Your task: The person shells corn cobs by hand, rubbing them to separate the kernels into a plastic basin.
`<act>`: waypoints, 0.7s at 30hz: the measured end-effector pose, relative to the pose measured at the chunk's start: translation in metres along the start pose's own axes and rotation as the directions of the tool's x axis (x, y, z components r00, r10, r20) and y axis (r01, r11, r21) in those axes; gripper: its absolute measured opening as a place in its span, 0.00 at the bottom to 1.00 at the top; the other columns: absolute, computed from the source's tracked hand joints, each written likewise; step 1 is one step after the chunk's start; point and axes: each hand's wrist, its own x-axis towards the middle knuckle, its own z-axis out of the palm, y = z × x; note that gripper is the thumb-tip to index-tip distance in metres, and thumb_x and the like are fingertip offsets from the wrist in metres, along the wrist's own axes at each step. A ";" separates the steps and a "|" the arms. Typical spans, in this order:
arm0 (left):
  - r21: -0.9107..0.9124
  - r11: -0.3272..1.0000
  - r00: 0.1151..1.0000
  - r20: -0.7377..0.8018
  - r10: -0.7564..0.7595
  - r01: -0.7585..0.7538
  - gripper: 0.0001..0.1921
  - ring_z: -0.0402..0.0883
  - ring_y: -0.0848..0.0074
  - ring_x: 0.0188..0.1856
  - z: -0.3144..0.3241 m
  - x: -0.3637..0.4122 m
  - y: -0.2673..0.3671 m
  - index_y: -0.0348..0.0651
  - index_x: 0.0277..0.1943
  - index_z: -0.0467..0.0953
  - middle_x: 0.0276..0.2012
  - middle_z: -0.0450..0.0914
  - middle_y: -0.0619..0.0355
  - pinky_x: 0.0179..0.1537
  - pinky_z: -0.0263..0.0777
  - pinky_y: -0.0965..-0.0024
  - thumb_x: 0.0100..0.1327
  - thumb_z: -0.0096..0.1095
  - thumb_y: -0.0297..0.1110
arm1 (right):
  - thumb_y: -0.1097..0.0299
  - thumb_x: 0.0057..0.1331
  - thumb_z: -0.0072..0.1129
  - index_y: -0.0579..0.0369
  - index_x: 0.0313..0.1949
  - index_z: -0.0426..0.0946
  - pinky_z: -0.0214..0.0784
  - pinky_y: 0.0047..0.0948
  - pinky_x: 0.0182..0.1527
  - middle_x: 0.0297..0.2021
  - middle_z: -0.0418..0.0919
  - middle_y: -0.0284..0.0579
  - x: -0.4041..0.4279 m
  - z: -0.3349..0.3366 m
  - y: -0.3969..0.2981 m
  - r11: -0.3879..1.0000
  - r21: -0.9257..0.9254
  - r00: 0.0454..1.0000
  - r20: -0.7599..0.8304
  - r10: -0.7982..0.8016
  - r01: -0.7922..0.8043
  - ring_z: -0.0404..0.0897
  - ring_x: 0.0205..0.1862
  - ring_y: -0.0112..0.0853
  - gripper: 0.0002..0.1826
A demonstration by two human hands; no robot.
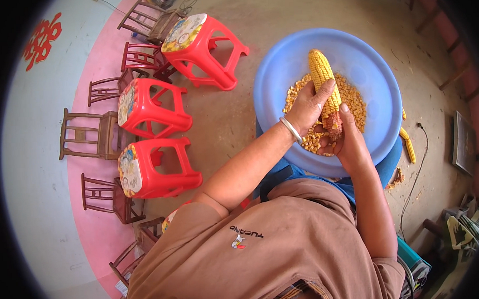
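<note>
An ear of dried yellow corn [320, 67] slants over a wide blue plastic basin [271, 105]. Around its middle is my left hand [307, 105], with a pale bangle on the wrist and the thumb across the kernels. My right hand [350, 141] holds the lower end, where the reddish cob shows bare with few kernels left on it. Loose corn kernels [350, 102] lie in the basin beneath both hands. Part of the right fingers is hidden behind the cob. The basin rests over my knees.
Red plastic stools [155, 109] and small wooden chairs [104, 134] line the wall at left. Right of the basin, another corn ear [408, 145], cob scraps [397, 178] and a black cable [416, 163] lie on the floor. A teal object [412, 254] is near my right elbow.
</note>
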 end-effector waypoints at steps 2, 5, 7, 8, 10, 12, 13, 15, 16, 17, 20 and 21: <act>0.019 1.000 0.999 -0.028 0.020 -0.019 0.24 0.73 0.80 0.44 0.003 0.001 -0.006 0.38 0.55 0.69 0.42 0.74 0.60 0.46 0.71 0.72 0.70 0.53 0.53 | 0.47 0.72 0.45 0.54 0.48 0.68 0.60 0.25 0.24 0.32 0.74 0.42 0.003 -0.007 0.003 0.994 -0.107 1.000 -0.025 -0.019 0.016 0.67 0.22 0.25 0.22; -0.021 1.000 0.998 -0.069 -0.007 0.006 0.25 0.74 0.80 0.42 0.005 0.003 -0.003 0.38 0.55 0.69 0.42 0.74 0.61 0.45 0.71 0.71 0.70 0.53 0.53 | 0.45 0.72 0.43 0.56 0.48 0.68 0.66 0.29 0.26 0.33 0.76 0.44 0.008 -0.022 0.008 0.991 -0.115 0.991 0.126 -0.054 0.068 0.71 0.24 0.27 0.24; -0.086 0.984 0.987 0.023 -0.158 0.159 0.23 0.74 0.80 0.41 -0.001 0.008 -0.004 0.39 0.54 0.70 0.41 0.75 0.61 0.44 0.71 0.71 0.69 0.54 0.52 | 0.44 0.72 0.42 0.57 0.47 0.68 0.70 0.31 0.28 0.32 0.77 0.45 0.012 -0.025 0.009 0.996 -0.055 0.971 0.232 -0.049 0.063 0.74 0.25 0.29 0.26; -0.087 0.982 0.986 0.022 -0.168 0.169 0.23 0.75 0.80 0.40 -0.001 0.008 -0.006 0.40 0.53 0.71 0.40 0.75 0.61 0.43 0.72 0.71 0.69 0.55 0.52 | 0.44 0.72 0.42 0.57 0.47 0.68 0.70 0.31 0.28 0.32 0.77 0.45 0.010 -0.025 0.009 0.996 -0.057 0.971 0.232 -0.048 0.063 0.74 0.25 0.29 0.26; -0.080 0.985 0.988 -0.005 -0.154 0.153 0.23 0.75 0.80 0.41 0.000 0.006 -0.008 0.40 0.52 0.71 0.40 0.75 0.61 0.43 0.72 0.72 0.69 0.55 0.52 | 0.44 0.73 0.40 0.58 0.47 0.67 0.69 0.29 0.27 0.29 0.75 0.43 0.004 -0.014 0.007 1.000 -0.019 0.993 0.114 -0.006 0.008 0.73 0.24 0.28 0.25; -0.005 0.997 0.995 -0.058 -0.080 0.080 0.23 0.75 0.81 0.41 0.003 0.007 -0.011 0.40 0.52 0.71 0.40 0.75 0.61 0.42 0.71 0.73 0.69 0.54 0.54 | 0.44 0.73 0.40 0.58 0.47 0.67 0.69 0.28 0.26 0.29 0.75 0.43 0.000 -0.008 0.003 0.994 -0.098 0.997 0.074 -0.032 0.039 0.72 0.24 0.27 0.26; -0.006 0.997 0.995 -0.058 -0.082 0.082 0.23 0.75 0.81 0.41 0.003 0.007 -0.013 0.40 0.52 0.71 0.40 0.75 0.61 0.42 0.71 0.73 0.69 0.54 0.54 | 0.44 0.73 0.40 0.58 0.47 0.67 0.68 0.26 0.25 0.29 0.75 0.43 -0.002 -0.006 0.002 0.982 -0.178 0.997 0.033 -0.063 0.068 0.72 0.23 0.26 0.26; 0.151 0.988 0.997 -0.082 -0.015 0.027 0.24 0.74 0.80 0.41 0.002 0.007 -0.014 0.40 0.52 0.71 0.40 0.75 0.61 0.43 0.71 0.73 0.70 0.52 0.54 | 0.44 0.73 0.39 0.59 0.47 0.67 0.67 0.25 0.25 0.29 0.75 0.43 0.000 -0.004 0.001 0.941 -0.319 0.994 0.033 -0.108 0.112 0.72 0.23 0.26 0.26; 0.122 0.992 0.993 -0.113 0.037 -0.023 0.34 0.75 0.76 0.38 0.004 0.008 -0.016 0.32 0.49 0.71 0.37 0.77 0.55 0.42 0.71 0.72 0.66 0.51 0.63 | 0.44 0.73 0.39 0.59 0.46 0.67 0.67 0.24 0.24 0.30 0.76 0.44 0.001 -0.003 0.001 0.878 -0.453 0.988 0.042 -0.152 0.154 0.72 0.23 0.26 0.26; 0.121 0.992 0.993 -0.112 0.036 -0.022 0.34 0.75 0.76 0.38 0.003 0.009 -0.016 0.32 0.49 0.71 0.37 0.77 0.55 0.42 0.71 0.72 0.66 0.51 0.63 | 0.44 0.73 0.39 0.59 0.46 0.67 0.67 0.24 0.24 0.30 0.76 0.44 0.002 -0.006 0.001 0.878 -0.453 0.988 0.041 -0.151 0.153 0.72 0.23 0.26 0.26; 0.028 0.998 0.990 -0.127 -0.060 0.064 0.22 0.74 0.81 0.39 0.003 0.013 -0.015 0.38 0.50 0.73 0.38 0.76 0.61 0.43 0.71 0.72 0.72 0.48 0.52 | 0.44 0.73 0.38 0.59 0.46 0.67 0.66 0.25 0.24 0.31 0.77 0.45 0.007 -0.018 0.005 0.911 -0.367 0.978 0.150 -0.142 0.189 0.71 0.23 0.26 0.27; 0.028 0.998 0.990 -0.129 -0.059 0.063 0.22 0.74 0.81 0.39 0.004 0.012 -0.012 0.38 0.50 0.73 0.38 0.76 0.61 0.43 0.71 0.72 0.72 0.48 0.52 | 0.44 0.74 0.37 0.59 0.45 0.67 0.66 0.25 0.24 0.30 0.77 0.45 0.008 -0.020 0.006 0.950 -0.272 0.979 0.172 -0.112 0.156 0.71 0.23 0.26 0.26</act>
